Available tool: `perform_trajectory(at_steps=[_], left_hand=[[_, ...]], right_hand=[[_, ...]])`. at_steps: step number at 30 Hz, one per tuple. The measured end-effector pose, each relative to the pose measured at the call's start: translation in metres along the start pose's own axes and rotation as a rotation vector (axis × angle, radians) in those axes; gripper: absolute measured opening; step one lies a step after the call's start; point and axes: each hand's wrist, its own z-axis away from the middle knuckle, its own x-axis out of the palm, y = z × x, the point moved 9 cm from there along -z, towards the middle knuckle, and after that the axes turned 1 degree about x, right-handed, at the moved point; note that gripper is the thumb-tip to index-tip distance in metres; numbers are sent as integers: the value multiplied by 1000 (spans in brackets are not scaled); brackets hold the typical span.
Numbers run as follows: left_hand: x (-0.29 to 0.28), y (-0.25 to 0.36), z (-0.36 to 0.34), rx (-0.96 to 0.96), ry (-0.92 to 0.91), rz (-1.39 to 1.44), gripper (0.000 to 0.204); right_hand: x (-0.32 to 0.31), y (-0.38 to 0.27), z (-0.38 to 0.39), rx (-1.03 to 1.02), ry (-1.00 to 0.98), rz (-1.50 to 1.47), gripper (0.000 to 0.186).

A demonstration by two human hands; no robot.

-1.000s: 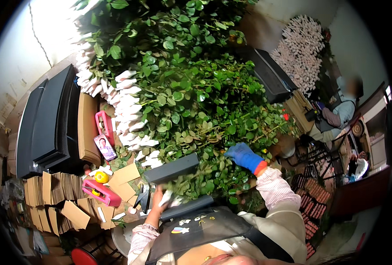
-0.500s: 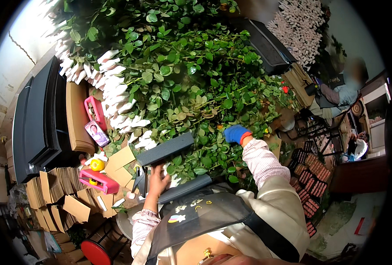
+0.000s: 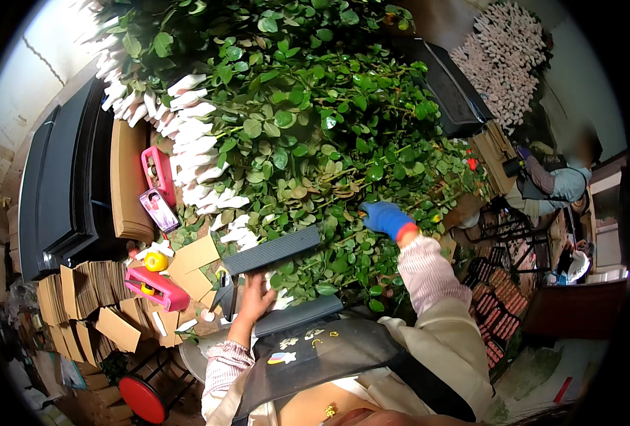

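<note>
My bare left hand (image 3: 256,297) has its fingers apart, just below a dark ribbed sheet (image 3: 272,250) and beside white-sleeved flower heads (image 3: 281,301). A second dark strip (image 3: 297,316) lies between that hand and my apron. My right hand (image 3: 386,218), in a blue glove with an orange-red cuff, is down among leafy green stems (image 3: 329,170). Its fingers look curled in, and the leaves hide whatever is between them. The stems spread across the bench, with more white-sleeved heads (image 3: 195,142) lined up at their left end.
Pink tape dispensers (image 3: 157,287), a yellow tape roll (image 3: 156,261) and a phone (image 3: 158,210) lie left. Beyond are stacked black boxes (image 3: 70,177) and cardboard pieces (image 3: 91,291). A red stool (image 3: 142,399) stands lower left. Another person (image 3: 567,181) is at far right, near bundled flowers (image 3: 499,305).
The view has shifted a little, so the bench things appear slightly further right and lower. My gloved right hand shows more of its length over the leaves. My left hand stays by the ribbed sheet.
</note>
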Motion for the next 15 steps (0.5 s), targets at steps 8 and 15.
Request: perform_trajectory(at_steps=[8, 15], left_hand=[[10, -12, -3, -92, -97, 71, 51], [11, -8, -6, 39, -53, -25, 61]], right_hand=[[38, 141, -34, 303, 236, 103, 24], [64, 145, 2, 324, -77, 254, 99]])
